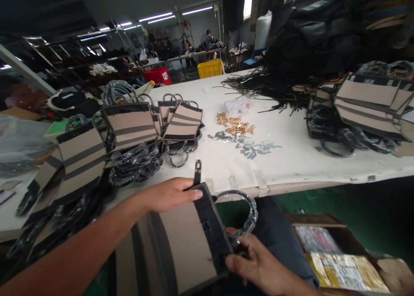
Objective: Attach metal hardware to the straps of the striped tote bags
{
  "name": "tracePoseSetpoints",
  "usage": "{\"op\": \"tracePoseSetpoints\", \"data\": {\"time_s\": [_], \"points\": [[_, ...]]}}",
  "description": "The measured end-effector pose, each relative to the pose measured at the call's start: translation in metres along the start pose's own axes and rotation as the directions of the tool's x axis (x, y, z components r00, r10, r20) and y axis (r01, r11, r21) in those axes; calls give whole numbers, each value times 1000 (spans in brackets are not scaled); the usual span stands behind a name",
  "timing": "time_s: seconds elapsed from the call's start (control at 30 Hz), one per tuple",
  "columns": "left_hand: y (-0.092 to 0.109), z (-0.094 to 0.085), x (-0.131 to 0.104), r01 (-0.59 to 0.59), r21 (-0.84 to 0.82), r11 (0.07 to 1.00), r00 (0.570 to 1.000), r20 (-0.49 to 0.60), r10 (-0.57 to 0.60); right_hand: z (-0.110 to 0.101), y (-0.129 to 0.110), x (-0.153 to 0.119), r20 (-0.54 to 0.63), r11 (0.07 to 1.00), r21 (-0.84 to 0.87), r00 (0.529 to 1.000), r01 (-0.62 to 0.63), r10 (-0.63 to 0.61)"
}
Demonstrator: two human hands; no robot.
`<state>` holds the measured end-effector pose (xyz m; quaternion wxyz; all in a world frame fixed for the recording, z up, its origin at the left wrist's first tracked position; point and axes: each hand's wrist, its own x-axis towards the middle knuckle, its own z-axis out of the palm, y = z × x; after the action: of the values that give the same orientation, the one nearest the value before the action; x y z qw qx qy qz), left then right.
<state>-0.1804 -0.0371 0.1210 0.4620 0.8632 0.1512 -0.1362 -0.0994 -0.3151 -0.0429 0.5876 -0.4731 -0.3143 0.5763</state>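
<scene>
A beige-and-black bag panel (184, 235) is tilted across my lap at the table's front edge, its ring-shaped handle (254, 209) wrapped in clear plastic. My left hand (173, 195) is closed on the panel's upper corner, thumb on the face, beside a short black strap with a metal end (198, 171). At the other end of the black border, my right hand (254, 259) pinches the panel's edge near the handle's base. Something small and dark lies at its fingers, too blurred to make out. The lower part of the panel runs out of view.
Piles of similar bag panels (129, 125) cover the table's left side, with another stack (365, 97) at right. Gold metal pieces (237, 125) and silver metal pieces (250, 148) lie mid-table. Black strips (274, 89) spread behind. An open carton (315, 219) stands below right. People sit far back.
</scene>
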Motion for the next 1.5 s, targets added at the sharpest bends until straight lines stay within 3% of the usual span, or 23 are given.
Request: {"op": "tracePoseSetpoints", "data": {"time_s": [0.07,0.2,0.27,0.33,0.43,0.5,0.57,0.63,0.7,0.77,0.87,0.93,1.0,1.07,1.17,1.27,1.33,1.4,1.5], "points": [[-12,11,49,-63,-62,996,993,91,69,-14,15,0,-116,999,8,992,-43,43],[-44,37,130,-107,-124,986,993,-65,100,-33,31,8,-332,998,39,941,-52,61],[-58,47,154,-104,-108,989,988,-124,91,-37,35,14,-392,996,76,917,-54,80],[-69,54,163,-95,-82,992,976,-204,76,-40,36,19,-414,992,116,905,-51,95],[-78,64,152,-76,-39,996,913,-404,54,-43,38,24,-439,988,142,892,-53,111],[-81,74,132,-99,34,994,827,-552,101,-44,40,25,-444,989,138,889,-61,117],[-84,88,109,-163,207,965,737,-624,259,-43,41,24,-443,988,133,887,-78,129],[-89,103,90,-222,404,887,695,-573,435,-43,40,23,-447,988,120,883,-102,145],[-95,117,79,-242,513,823,704,-491,513,-42,34,20,-455,988,70,877,-138,155],[-101,125,75,-224,544,809,719,-468,514,-44,22,14,-472,973,-60,865,-223,169],[-105,129,78,-190,531,826,722,-495,484,-50,-6,1,-513,866,-304,834,-397,202],[-107,128,80,-184,516,837,718,-511,473,-52,-29,-7,-537,775,-444,826,-450,172],[-110,127,81,-190,500,845,712,-523,470,-53,-52,-6,-536,711,-579,843,-400,38],[-113,126,81,-211,488,847,706,-523,478,-53,-71,6,-472,636,-726,862,-260,-187],[-114,125,80,-235,492,838,709,-503,494,-56,-88,43,-291,397,-910,869,-121,-401],[-109,126,79,-182,515,838,742,-486,461,-65,-89,84,-147,74,-989,928,-130,-343],[-105,130,79,-124,528,840,762,-492,422,-70,-84,101,-101,-77,-989,957,-126,-271],[-102,135,79,-83,532,843,769,-504,394,-74,-80,107,-92,-137,-982,967,-127,-236],[-102,140,80,-62,524,850,772,-514,374,-77,-76,106,-108,-140,-980,970,-141,-220]]}}
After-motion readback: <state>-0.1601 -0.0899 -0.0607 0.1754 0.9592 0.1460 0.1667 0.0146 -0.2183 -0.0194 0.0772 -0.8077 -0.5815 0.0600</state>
